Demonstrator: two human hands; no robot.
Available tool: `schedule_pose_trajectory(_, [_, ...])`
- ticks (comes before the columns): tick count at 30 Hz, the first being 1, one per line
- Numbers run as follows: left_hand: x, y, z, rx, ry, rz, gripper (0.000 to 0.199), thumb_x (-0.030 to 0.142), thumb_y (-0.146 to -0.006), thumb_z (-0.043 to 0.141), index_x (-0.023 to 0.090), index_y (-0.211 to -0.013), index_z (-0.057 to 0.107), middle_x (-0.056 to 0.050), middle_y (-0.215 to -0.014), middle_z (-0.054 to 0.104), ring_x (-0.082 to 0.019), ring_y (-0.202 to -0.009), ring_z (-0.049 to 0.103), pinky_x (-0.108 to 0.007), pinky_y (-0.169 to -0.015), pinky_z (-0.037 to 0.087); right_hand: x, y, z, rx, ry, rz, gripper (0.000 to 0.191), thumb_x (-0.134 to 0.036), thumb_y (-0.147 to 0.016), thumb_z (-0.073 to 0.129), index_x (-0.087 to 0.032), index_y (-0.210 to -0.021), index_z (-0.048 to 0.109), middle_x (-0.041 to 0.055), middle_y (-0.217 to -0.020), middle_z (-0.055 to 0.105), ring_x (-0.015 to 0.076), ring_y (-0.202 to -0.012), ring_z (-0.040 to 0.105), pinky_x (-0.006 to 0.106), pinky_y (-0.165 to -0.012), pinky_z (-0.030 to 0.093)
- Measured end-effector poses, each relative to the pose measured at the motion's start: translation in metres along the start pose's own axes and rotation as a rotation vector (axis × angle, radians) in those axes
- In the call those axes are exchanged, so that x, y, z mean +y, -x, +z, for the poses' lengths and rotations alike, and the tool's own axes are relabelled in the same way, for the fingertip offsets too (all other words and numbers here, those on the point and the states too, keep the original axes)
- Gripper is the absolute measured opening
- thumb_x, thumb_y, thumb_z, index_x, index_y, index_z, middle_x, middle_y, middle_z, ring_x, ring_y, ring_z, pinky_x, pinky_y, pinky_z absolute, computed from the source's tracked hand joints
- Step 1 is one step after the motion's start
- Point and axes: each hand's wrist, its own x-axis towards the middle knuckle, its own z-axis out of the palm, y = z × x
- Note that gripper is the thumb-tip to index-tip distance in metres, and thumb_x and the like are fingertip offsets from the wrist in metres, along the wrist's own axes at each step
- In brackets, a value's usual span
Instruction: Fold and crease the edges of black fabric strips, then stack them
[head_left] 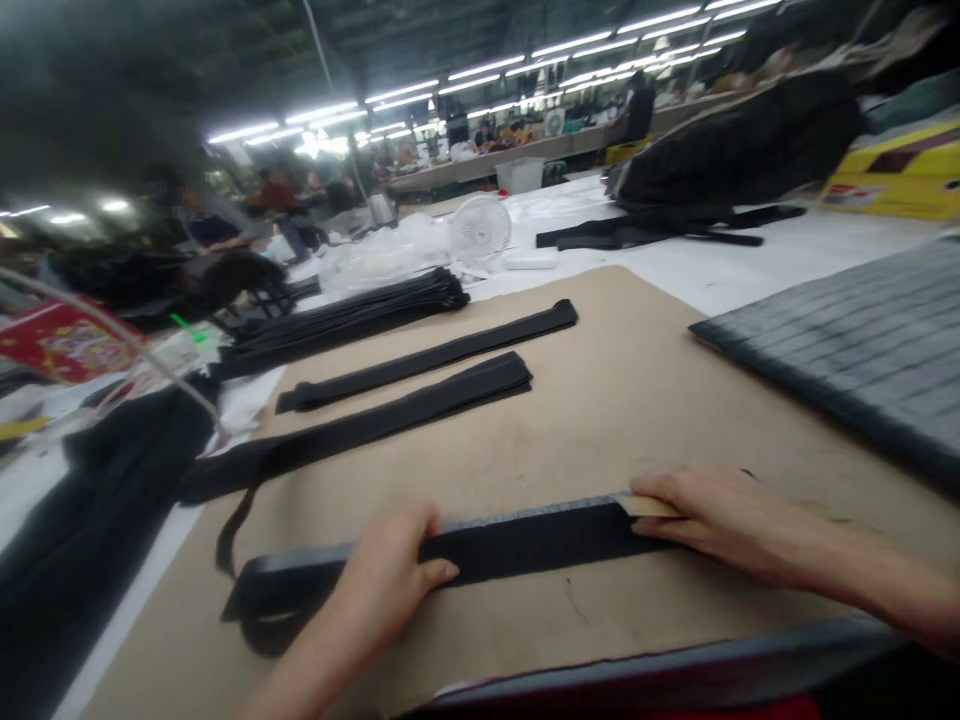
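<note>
A long black fabric strip [532, 545] with a grey upper edge lies across the brown paper in front of me. My left hand [394, 560] is closed over it left of the middle, thumb on the near side and fingers at the far edge. The strip's left end curls into a loop beyond that hand. My right hand [697, 515] is closed at the right end, pinching a narrow tan flat piece [651, 506] that lies along the strip. Its fingertips also touch the black fabric there. The lower fingers of both hands are partly hidden.
Further back on the brown paper [615, 380] lie two black folded strips [405, 410] and a thick stack of black strips [360, 315]. A grey striped padded sheet [847, 340] is at the right. Behind are a white fan [481, 228], dark fabric and a yellow box [896, 170].
</note>
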Motion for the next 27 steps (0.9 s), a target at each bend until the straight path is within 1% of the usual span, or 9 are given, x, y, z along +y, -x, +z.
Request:
schedule_pose_trajectory(3, [-0.010, -0.001, 0.011, 0.155, -0.124, 0.103, 0.033, 0.026, -0.073, 0.069, 0.023, -0.105, 0.059, -0.005, -0.098, 0.066, -0.025, -0.092, 0.060, -0.034, -0.078, 0.043, -0.004, 0.003, -0.004, -0.010, 0.090, -0.022, 0.018, -0.036, -0.091, 0.059, -0.024, -0.078, 0.060, 0.0007, -0.068, 0.064, 0.0231, -0.066, 0.063, 0.028, -0.054, 0.028])
schedule_pose_trajectory(5, [-0.015, -0.001, 0.019, 0.275, -0.208, 0.297, 0.051, 0.019, -0.075, 0.064, 0.029, -0.124, 0.055, -0.007, -0.121, 0.060, -0.028, -0.109, 0.055, -0.040, -0.091, 0.042, -0.005, 0.005, -0.005, 0.001, 0.106, -0.025, 0.018, -0.037, -0.091, 0.061, -0.022, -0.080, 0.060, 0.0014, -0.067, 0.064, 0.0225, -0.064, 0.062, 0.028, -0.052, 0.024])
schedule_pose_trajectory(6, [-0.015, 0.000, 0.022, 0.296, -0.241, 0.415, 0.060, 0.014, -0.076, 0.060, 0.034, -0.132, 0.050, -0.006, -0.129, 0.057, -0.027, -0.115, 0.053, -0.042, -0.095, 0.041, -0.005, 0.006, -0.006, -0.004, 0.102, -0.030, 0.018, -0.037, -0.090, 0.062, -0.022, -0.080, 0.061, 0.0018, -0.068, 0.064, 0.0222, -0.064, 0.062, 0.027, -0.052, 0.023])
schedule_pose_trajectory(8, [-0.014, 0.002, 0.027, 0.220, -0.282, 0.649, 0.074, 0.008, -0.076, 0.055, 0.040, -0.142, 0.039, -0.003, -0.134, 0.054, -0.024, -0.118, 0.052, -0.039, -0.099, 0.042, -0.004, 0.008, -0.008, -0.014, 0.087, -0.044, 0.018, -0.036, -0.090, 0.063, -0.021, -0.081, 0.061, 0.0021, -0.070, 0.064, 0.0218, -0.065, 0.061, 0.027, -0.052, 0.022])
schedule_pose_trajectory(10, [-0.009, 0.002, 0.029, 0.106, -0.309, 0.797, 0.078, 0.011, -0.076, 0.058, 0.038, -0.145, 0.034, -0.004, -0.130, 0.057, -0.021, -0.115, 0.056, -0.034, -0.098, 0.045, -0.003, 0.008, -0.009, -0.022, 0.068, -0.059, 0.017, -0.036, -0.090, 0.063, -0.021, -0.081, 0.061, 0.0012, -0.069, 0.064, 0.0208, -0.065, 0.061, 0.027, -0.052, 0.022])
schedule_pose_trajectory(13, [-0.002, 0.002, 0.026, 0.059, -0.377, 0.840, 0.077, 0.029, -0.079, 0.068, 0.035, -0.147, 0.033, -0.006, -0.125, 0.060, -0.022, -0.109, 0.060, -0.032, -0.094, 0.050, -0.002, 0.007, -0.011, -0.026, 0.052, -0.084, 0.017, -0.035, -0.091, 0.061, -0.022, -0.082, 0.060, 0.0003, -0.068, 0.062, 0.0197, -0.063, 0.059, 0.027, -0.051, 0.021])
schedule_pose_trajectory(19, [0.004, 0.000, 0.019, 0.168, -0.532, 0.939, 0.071, 0.059, -0.082, 0.063, 0.032, -0.144, 0.041, -0.007, -0.115, 0.066, -0.020, -0.100, 0.065, -0.026, -0.083, 0.055, -0.003, 0.006, -0.014, -0.017, 0.061, -0.111, 0.016, -0.034, -0.089, 0.065, -0.021, -0.080, 0.060, 0.0002, -0.070, 0.061, 0.0191, -0.065, 0.058, 0.028, -0.051, 0.020])
schedule_pose_trajectory(24, [0.008, 0.000, 0.021, 0.313, -0.620, 1.036, 0.066, 0.060, -0.082, 0.062, 0.030, -0.139, 0.048, -0.006, -0.104, 0.069, -0.017, -0.087, 0.066, -0.020, -0.075, 0.053, -0.004, 0.007, -0.011, -0.001, 0.083, -0.091, 0.017, -0.035, -0.090, 0.066, -0.022, -0.080, 0.060, -0.0003, -0.068, 0.061, 0.0200, -0.065, 0.060, 0.028, -0.051, 0.019])
schedule_pose_trajectory(27, [0.008, -0.003, 0.024, 0.396, -0.636, 1.070, 0.060, 0.060, -0.082, 0.062, 0.031, -0.134, 0.054, -0.004, -0.102, 0.070, -0.016, -0.085, 0.065, -0.020, -0.073, 0.051, -0.001, 0.010, -0.008, 0.037, 0.090, -0.065, 0.023, -0.042, -0.088, 0.067, -0.022, -0.081, 0.058, 0.0007, -0.075, 0.064, 0.0221, -0.070, 0.062, 0.029, -0.053, 0.023])
